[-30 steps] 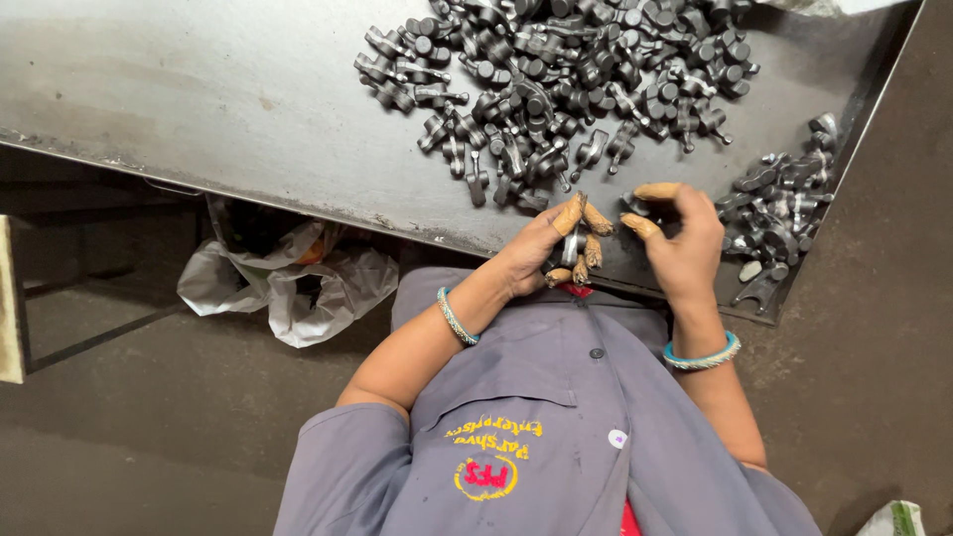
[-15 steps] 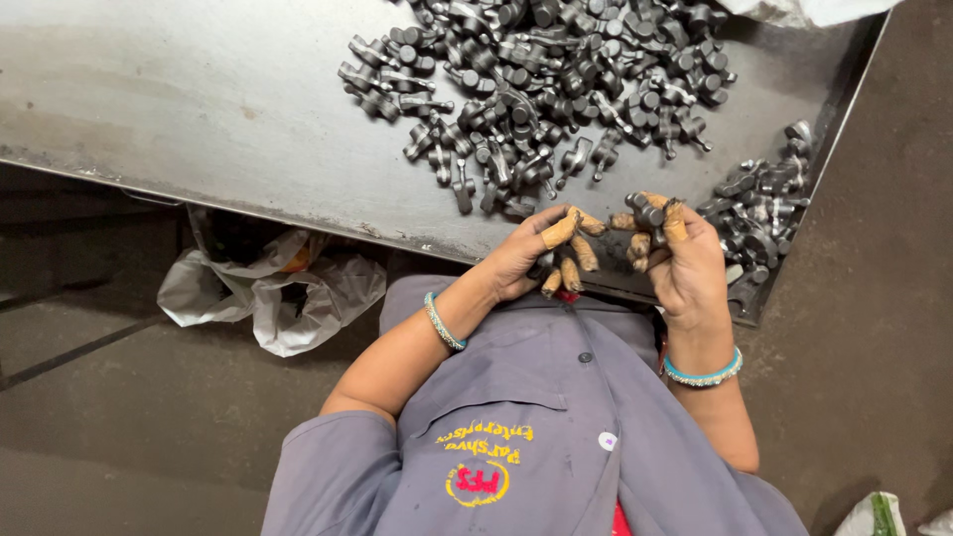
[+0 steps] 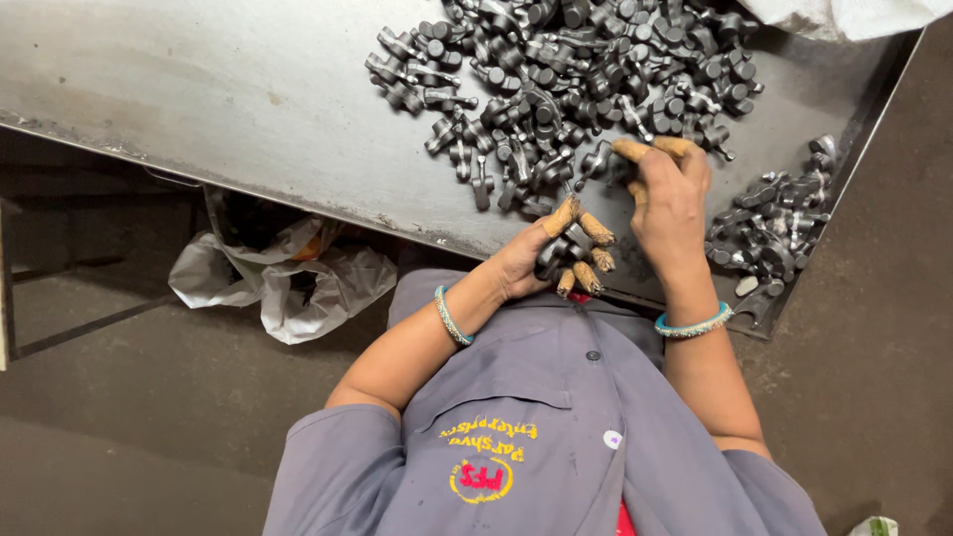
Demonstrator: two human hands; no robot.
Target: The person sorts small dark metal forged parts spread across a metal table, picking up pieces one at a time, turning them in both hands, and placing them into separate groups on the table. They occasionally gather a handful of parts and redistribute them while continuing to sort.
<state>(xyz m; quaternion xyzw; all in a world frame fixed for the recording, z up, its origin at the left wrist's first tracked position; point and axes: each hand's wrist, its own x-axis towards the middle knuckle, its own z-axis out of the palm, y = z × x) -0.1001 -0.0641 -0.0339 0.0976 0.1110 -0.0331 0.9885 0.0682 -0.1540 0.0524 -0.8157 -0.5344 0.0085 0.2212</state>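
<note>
My left hand, with brown finger caps on its fingertips, grips a dark metal part at the near edge of the steel table. My right hand, also capped, reaches forward onto the big pile of dark forged metal parts. Its fingertips touch parts at the pile's near edge; whether it holds one is hidden. A smaller heap of the same parts lies to the right of that hand, near the table's right corner.
Under the table's near edge lies a crumpled white plastic bag on the dark floor. A white cloth or bag sits at the table's far right corner. A metal frame stands at the left.
My right hand left my left hand and moved forward onto the big pile. My left hand kept the part and stayed near the table edge.
</note>
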